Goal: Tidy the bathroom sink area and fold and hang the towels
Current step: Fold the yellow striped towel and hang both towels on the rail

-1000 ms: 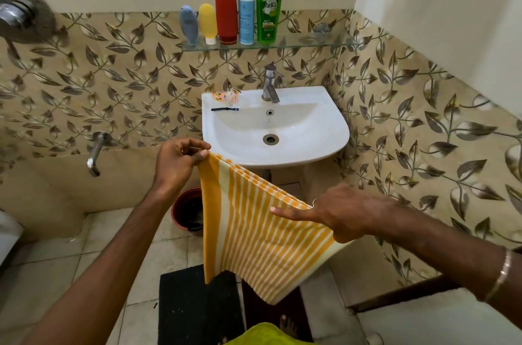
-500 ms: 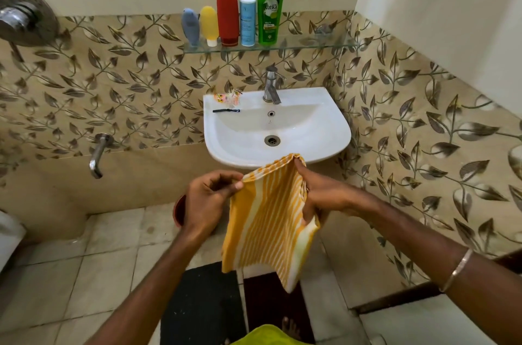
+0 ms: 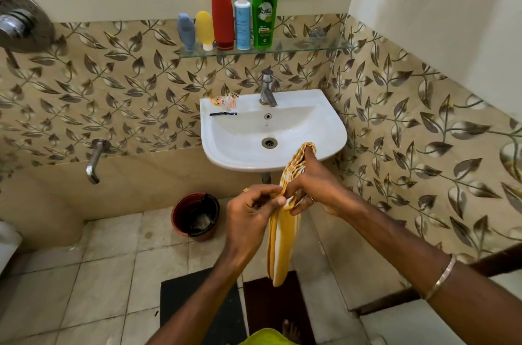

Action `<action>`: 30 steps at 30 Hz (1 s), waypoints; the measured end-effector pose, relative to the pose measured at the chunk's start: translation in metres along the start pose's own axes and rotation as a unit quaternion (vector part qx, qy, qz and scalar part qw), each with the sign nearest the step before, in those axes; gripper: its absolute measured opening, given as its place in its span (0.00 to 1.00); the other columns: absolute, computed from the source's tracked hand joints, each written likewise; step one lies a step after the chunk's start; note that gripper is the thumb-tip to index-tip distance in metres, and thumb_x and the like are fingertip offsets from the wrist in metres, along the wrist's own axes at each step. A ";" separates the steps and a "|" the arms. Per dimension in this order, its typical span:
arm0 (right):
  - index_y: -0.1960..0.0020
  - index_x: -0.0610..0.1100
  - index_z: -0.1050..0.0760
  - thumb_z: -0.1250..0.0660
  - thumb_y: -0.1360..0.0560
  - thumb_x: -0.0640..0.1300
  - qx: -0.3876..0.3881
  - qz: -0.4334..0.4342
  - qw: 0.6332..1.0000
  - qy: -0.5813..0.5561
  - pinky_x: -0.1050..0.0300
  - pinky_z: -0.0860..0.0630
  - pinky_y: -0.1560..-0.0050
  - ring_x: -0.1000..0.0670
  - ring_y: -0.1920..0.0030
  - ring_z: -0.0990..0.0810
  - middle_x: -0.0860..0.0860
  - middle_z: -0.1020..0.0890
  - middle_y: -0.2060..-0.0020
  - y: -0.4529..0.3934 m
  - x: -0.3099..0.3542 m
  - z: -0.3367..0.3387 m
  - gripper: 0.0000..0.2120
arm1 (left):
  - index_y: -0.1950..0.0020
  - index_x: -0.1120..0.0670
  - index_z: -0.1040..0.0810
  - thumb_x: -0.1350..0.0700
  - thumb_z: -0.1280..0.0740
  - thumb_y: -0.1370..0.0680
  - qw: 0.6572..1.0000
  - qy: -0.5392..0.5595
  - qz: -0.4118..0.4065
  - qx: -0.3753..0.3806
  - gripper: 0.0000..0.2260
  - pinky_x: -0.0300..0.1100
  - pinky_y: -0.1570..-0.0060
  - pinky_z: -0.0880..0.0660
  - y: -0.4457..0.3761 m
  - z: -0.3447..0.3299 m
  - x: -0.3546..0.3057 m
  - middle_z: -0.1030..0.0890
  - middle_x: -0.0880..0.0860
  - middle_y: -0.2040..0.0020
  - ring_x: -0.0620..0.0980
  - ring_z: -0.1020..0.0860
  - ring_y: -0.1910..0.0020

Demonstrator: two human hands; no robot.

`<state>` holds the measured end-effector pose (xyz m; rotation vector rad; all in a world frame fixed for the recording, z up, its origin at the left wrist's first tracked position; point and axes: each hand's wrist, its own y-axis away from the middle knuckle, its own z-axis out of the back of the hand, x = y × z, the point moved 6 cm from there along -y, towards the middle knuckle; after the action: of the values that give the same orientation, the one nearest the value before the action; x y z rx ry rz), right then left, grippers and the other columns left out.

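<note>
A yellow and white striped towel (image 3: 281, 243) hangs folded into a narrow strip in front of the white sink (image 3: 333, 130). My right hand (image 3: 313, 185) grips its upper part, with the top fold looped over my fingers. My left hand (image 3: 251, 214) pinches the towel's edges just left of the right hand. The two hands touch at the towel. On the sink's left rim lie a black razor (image 3: 223, 114) and small orange sachets (image 3: 223, 101).
A glass shelf (image 3: 310, 47) above the tap (image 3: 267, 90) carries several bottles. A dark red bucket (image 3: 195, 216) stands on the tiled floor left of my hands. Dark mats (image 3: 197, 308) lie below. A wall spout (image 3: 94, 159) juts out at the left.
The towel was spread wide between my hands; the hands have come together and the towel is now folded into a narrow hanging strip. The hands shifted right, below the sink's front.
</note>
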<state>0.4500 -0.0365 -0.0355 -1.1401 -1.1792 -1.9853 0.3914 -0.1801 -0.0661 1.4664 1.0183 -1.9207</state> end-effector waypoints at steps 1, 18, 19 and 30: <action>0.18 0.54 0.67 0.32 0.28 0.24 -0.009 0.003 1.000 -0.009 0.48 0.16 0.67 0.40 0.60 0.14 0.36 0.32 0.26 0.001 0.001 0.002 0.57 | 0.42 0.52 0.17 0.55 0.22 0.29 1.000 -0.013 -0.012 0.020 0.16 0.46 0.48 0.19 -0.001 -0.003 -0.003 0.16 0.45 0.48 0.45 0.18 0.46; 0.22 0.52 0.42 0.18 0.37 0.34 -0.153 0.157 0.958 -0.183 0.49 0.20 0.40 0.47 0.32 0.25 0.48 0.26 0.32 -0.018 -0.045 0.063 0.51 | 0.50 0.54 0.17 0.66 0.26 0.28 0.998 0.018 -0.057 0.024 0.10 0.48 0.51 0.19 -0.054 0.014 -0.060 0.16 0.50 0.49 0.51 0.19 0.49; 0.22 0.52 0.39 0.15 0.39 0.39 -0.110 0.144 0.961 -0.210 0.46 0.20 0.39 0.45 0.32 0.23 0.47 0.23 0.31 -0.026 -0.050 0.059 0.53 | 0.51 0.55 0.16 0.67 0.25 0.28 0.998 0.022 -0.060 0.026 0.10 0.48 0.51 0.19 -0.055 0.019 -0.063 0.16 0.50 0.50 0.52 0.19 0.49; 0.50 0.48 0.13 0.16 0.38 0.50 0.056 0.180 0.944 -0.271 0.52 0.16 0.50 0.48 0.49 0.13 0.48 0.12 0.51 -0.021 -0.008 0.010 0.18 | 0.39 0.55 0.20 0.63 0.25 0.31 0.985 0.170 0.011 0.026 0.21 0.45 0.54 0.18 -0.078 0.092 -0.078 0.17 0.53 0.49 0.52 0.18 0.48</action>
<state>0.4414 -0.0180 -0.0490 -1.7653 -1.2097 -1.3492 0.3008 -0.2115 0.0410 1.8726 1.0988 -1.7269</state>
